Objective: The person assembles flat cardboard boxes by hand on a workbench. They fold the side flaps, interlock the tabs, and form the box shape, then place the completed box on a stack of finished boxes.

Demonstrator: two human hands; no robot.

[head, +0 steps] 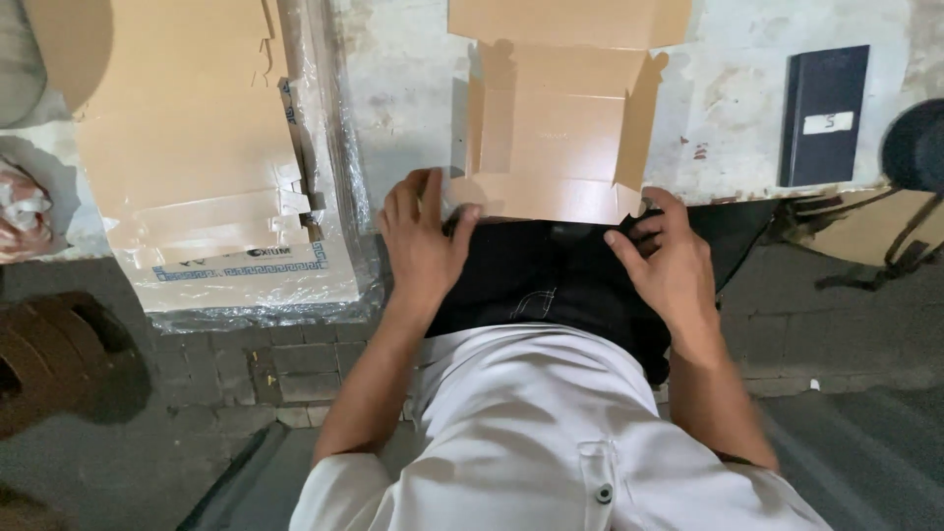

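Note:
A brown cardboard box blank (556, 128) lies partly folded on the worn white table (403, 88), with its side flaps standing up. My left hand (423, 236) presses fingers on the box's near left corner at the table edge. My right hand (669, 261) curls its fingers at the near right corner, by the edge of the near flap. Both hands rest above my dark trousers (546, 280), and my white shirt (551, 433) fills the bottom of the view.
A stack of flat cardboard blanks (187, 128) in clear plastic wrap sits at the left of the table. A dark flat book-like item (824, 113) with a white label lies at the right. A dark round object (919, 147) is at the far right. The brick floor (285, 364) lies below.

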